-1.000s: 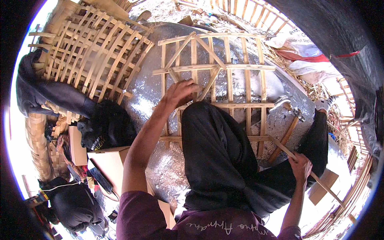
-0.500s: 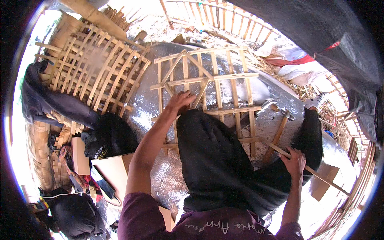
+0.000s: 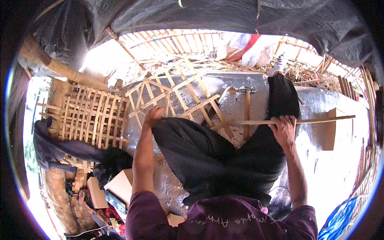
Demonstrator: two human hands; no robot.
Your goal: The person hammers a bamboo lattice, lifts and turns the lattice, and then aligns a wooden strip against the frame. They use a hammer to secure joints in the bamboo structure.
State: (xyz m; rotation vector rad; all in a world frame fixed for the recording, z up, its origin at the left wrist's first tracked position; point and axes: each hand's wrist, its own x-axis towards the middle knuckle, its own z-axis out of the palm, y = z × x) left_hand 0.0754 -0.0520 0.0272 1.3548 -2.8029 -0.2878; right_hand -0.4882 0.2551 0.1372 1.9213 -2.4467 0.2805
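Fig. Person sitting on a silver ground sheet (image 3: 256,104), legs in dark trousers (image 3: 208,156) stretching up-frame, working on bamboo lattice.

L. hand (image 3: 154,116), centre-left of frame: fingers are curling down onto the near edge of the bamboo lattice panel (image 3: 176,96), pressing it to the sheet; whether the grip is closing fully around a slat cannot be told. Panel is lying flat just above the L. knee, w/ its far corner reaching toward the upper centre. Holding it down this way is likely keeping the open weave from shifting while a new piece is being brought in.

R. hand (image 3: 283,128), centre-right: closing from above around a long thin bamboo strip (image 3: 288,121), fingers wrapping over it. Strip is running approx. horizontal from the lattice's lower right corner out toward the right edge, crossing over the R. leg; grip is sitting near mid-length, prob. so the springy slat is staying level and steerable.

A hammer (image 3: 247,108) is lying on the sheet between lattice and R. leg, head up-frame, handle pointing toward the person, i.e. within easy reach of either hand.

Also: a finished, denser lattice panel (image 3: 94,116) is leaning at the left, w/ dark cloth (image 3: 60,146) draping its lower edge; cardboard box (image 3: 120,186) at lower left; more bamboo frames (image 3: 180,42) along the top under a dark tarp (image 3: 224,16).
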